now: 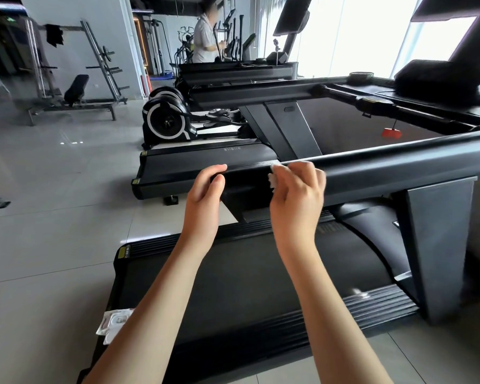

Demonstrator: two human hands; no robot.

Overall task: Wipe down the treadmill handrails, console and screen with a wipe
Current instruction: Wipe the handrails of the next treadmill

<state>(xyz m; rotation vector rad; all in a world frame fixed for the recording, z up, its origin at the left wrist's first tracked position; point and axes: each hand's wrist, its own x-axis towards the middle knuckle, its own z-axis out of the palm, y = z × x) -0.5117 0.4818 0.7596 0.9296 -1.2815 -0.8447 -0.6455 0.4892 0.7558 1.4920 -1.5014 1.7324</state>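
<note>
Though blurred, one wipe point(273, 180), two hands point(205, 191) point(297, 191).

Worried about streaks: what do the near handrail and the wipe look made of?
Handrail: black, smooth satin finish, probably plastic or coated metal; soft glare runs along it. Wipe: thin white paper or nonwoven, judging by crumpled folds; wetness unclear.

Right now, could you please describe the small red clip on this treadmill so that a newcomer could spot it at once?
Take the nearest treadmill, where the right hand holds a white wipe on the near handrail. Beyond that rail the clip hangs on a thin cord below the front crossbar. It is the only red thing among black parts.
</note>
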